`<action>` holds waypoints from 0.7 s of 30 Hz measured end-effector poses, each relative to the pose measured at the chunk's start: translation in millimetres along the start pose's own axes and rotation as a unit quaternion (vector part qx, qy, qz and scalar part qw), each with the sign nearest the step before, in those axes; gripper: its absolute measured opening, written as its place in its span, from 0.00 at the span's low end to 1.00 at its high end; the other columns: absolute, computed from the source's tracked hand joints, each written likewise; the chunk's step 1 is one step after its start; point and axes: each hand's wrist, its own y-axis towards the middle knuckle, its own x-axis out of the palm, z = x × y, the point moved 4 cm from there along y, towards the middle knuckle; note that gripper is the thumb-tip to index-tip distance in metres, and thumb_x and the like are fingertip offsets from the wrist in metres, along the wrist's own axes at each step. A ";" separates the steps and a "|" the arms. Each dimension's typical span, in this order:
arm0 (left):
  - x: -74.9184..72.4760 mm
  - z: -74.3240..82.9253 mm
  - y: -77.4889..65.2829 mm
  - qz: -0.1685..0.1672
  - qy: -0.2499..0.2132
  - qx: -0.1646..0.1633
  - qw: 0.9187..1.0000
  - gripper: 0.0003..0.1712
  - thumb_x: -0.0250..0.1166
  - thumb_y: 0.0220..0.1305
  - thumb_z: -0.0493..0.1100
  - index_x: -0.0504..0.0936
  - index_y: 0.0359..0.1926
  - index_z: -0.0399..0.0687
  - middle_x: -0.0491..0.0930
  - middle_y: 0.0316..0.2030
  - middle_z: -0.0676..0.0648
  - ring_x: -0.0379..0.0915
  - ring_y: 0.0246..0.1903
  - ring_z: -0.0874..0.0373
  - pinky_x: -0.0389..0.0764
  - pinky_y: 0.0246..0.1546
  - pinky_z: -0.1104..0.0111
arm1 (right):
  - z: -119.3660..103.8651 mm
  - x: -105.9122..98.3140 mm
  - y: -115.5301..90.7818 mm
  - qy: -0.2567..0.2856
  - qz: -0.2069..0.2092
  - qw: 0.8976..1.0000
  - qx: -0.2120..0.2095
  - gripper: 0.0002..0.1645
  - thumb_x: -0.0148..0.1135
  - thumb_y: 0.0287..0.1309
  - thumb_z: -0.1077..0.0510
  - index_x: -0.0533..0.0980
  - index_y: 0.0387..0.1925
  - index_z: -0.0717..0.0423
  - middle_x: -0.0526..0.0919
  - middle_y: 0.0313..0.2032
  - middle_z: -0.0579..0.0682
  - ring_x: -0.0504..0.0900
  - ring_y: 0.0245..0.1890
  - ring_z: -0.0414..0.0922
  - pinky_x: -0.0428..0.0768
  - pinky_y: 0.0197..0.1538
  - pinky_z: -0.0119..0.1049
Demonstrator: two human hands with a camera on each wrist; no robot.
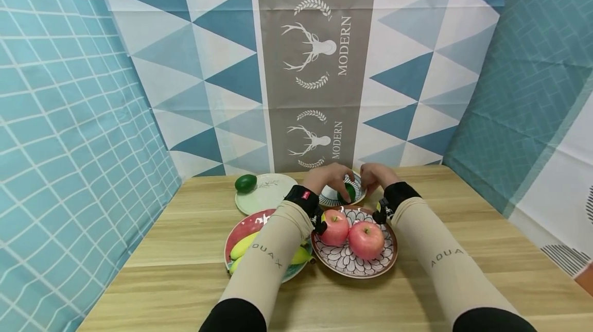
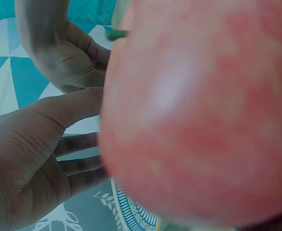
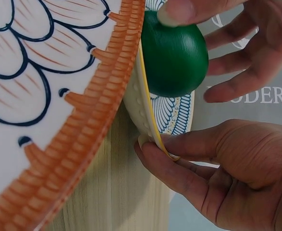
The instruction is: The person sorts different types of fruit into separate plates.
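Note:
A small bowl with a blue striped inside and yellow rim stands at the back, holding a glossy dark green fruit, possibly an avocado. My left hand reaches over the bowl; its thumb touches the fruit and the other fingers spread beyond it, seemingly apart from its skin. At the bowl's right side, my right hand pinches the rim between thumb and fingers. Below my wrists, a flower-patterned plate bears two apples. One apple covers the left fingertips in the left wrist view.
Under my left forearm lies a red and green plate with bananas. Behind it, a pale plate has another green fruit at its left edge. Everything stands on a wooden table, with patterned cloth walls behind and beside it.

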 end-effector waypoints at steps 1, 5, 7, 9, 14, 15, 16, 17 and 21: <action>-1.0 -0.7 -0.5 0.001 0.001 0.002 1.000 0.42 0.82 0.57 0.54 0.78 0.71 0.51 0.79 0.64 0.47 0.74 0.59 0.55 0.77 0.58 0.67 | -0.8 -0.1 -0.9 0.000 0.001 1.000 0.001 0.19 0.62 0.67 0.73 0.69 0.57 0.70 0.77 0.50 0.65 0.87 0.40 0.49 0.88 0.45 0.39; -4.9 -5.6 -4.5 0.005 0.011 0.004 1.000 0.46 0.83 0.56 0.53 0.75 0.73 0.50 0.77 0.68 0.44 0.72 0.66 0.52 0.74 0.64 0.65 | -2.6 -0.3 -5.0 0.002 0.001 1.000 0.001 0.21 0.60 0.68 0.73 0.68 0.59 0.73 0.75 0.52 0.67 0.87 0.39 0.49 0.88 0.46 0.38; -6.4 -9.7 -7.4 0.003 0.011 0.000 1.000 0.47 0.83 0.56 0.53 0.74 0.74 0.50 0.76 0.69 0.43 0.70 0.68 0.51 0.73 0.67 0.63 | -2.3 0.4 -5.5 0.000 -0.001 1.000 0.002 0.21 0.59 0.68 0.73 0.68 0.59 0.73 0.75 0.52 0.67 0.87 0.39 0.48 0.88 0.46 0.38; -7.8 -14.9 -11.1 0.000 0.005 -0.011 1.000 0.47 0.83 0.56 0.52 0.73 0.74 0.51 0.75 0.70 0.44 0.68 0.70 0.50 0.71 0.68 0.62 | -1.2 0.8 -4.8 -0.001 0.000 1.000 0.006 0.21 0.59 0.68 0.73 0.68 0.60 0.73 0.76 0.51 0.66 0.87 0.37 0.47 0.88 0.45 0.38; -13.3 -31.5 -23.0 0.007 -0.006 -0.041 0.999 0.45 0.83 0.56 0.49 0.74 0.74 0.53 0.74 0.71 0.45 0.67 0.71 0.50 0.71 0.69 0.59 | -3.7 2.9 -6.2 -0.016 -0.013 1.000 -0.014 0.24 0.57 0.70 0.73 0.67 0.64 0.76 0.78 0.51 0.66 0.88 0.40 0.48 0.88 0.46 0.39; -14.0 -35.2 -25.0 0.008 -0.005 -0.043 0.999 0.45 0.83 0.57 0.48 0.74 0.74 0.52 0.74 0.70 0.44 0.67 0.71 0.50 0.71 0.69 0.59 | -4.8 3.4 -6.6 -0.014 -0.014 1.000 -0.017 0.24 0.57 0.70 0.73 0.66 0.64 0.76 0.78 0.52 0.67 0.88 0.42 0.49 0.88 0.47 0.40; -14.7 -38.4 -27.0 0.009 -0.002 -0.044 0.999 0.45 0.83 0.57 0.48 0.75 0.73 0.51 0.74 0.70 0.44 0.68 0.70 0.50 0.71 0.69 0.59 | -5.8 3.7 -7.6 -0.015 -0.017 0.999 -0.023 0.24 0.57 0.70 0.74 0.66 0.65 0.77 0.78 0.53 0.68 0.88 0.43 0.50 0.88 0.48 0.41; -14.9 -41.8 -28.8 0.009 0.001 -0.043 0.999 0.45 0.82 0.57 0.48 0.74 0.74 0.50 0.74 0.70 0.43 0.68 0.70 0.49 0.72 0.68 0.59 | -6.4 3.7 -8.2 -0.010 -0.016 1.000 -0.022 0.25 0.57 0.70 0.74 0.65 0.65 0.77 0.77 0.54 0.68 0.88 0.44 0.51 0.88 0.49 0.42; -13.8 -55.0 -35.3 0.005 -0.001 -0.050 0.999 0.45 0.82 0.57 0.48 0.74 0.73 0.49 0.73 0.71 0.41 0.69 0.69 0.48 0.72 0.68 0.58 | -7.1 4.2 -9.1 -0.010 -0.013 1.000 -0.018 0.23 0.57 0.70 0.73 0.66 0.64 0.76 0.76 0.56 0.70 0.88 0.45 0.52 0.88 0.50 0.43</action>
